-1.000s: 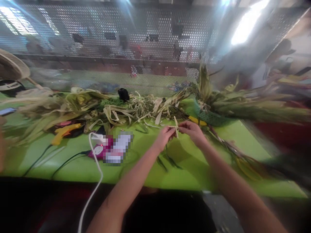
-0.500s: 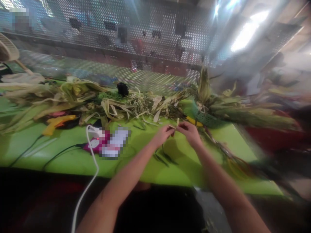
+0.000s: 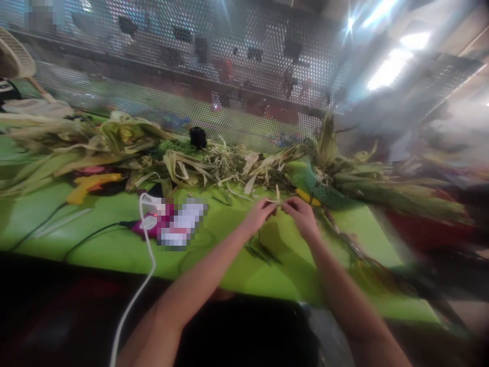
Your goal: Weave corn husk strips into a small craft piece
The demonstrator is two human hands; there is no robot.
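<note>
- My left hand [image 3: 260, 214] and right hand [image 3: 301, 214] are both pinching one pale husk strip [image 3: 277, 197] with closed fingertips.
- They are hovering over the green tabletop [image 3: 114, 244], near its far edge.

**Legible markings: none**

No text, label, brand or number can be read. Pink-and-white packet [image 3: 179, 224] on the green table [image 3: 114, 250]: face pixelated. Black item [image 3: 7, 92] at the far left edge: white marking, too blurred to read.
</note>
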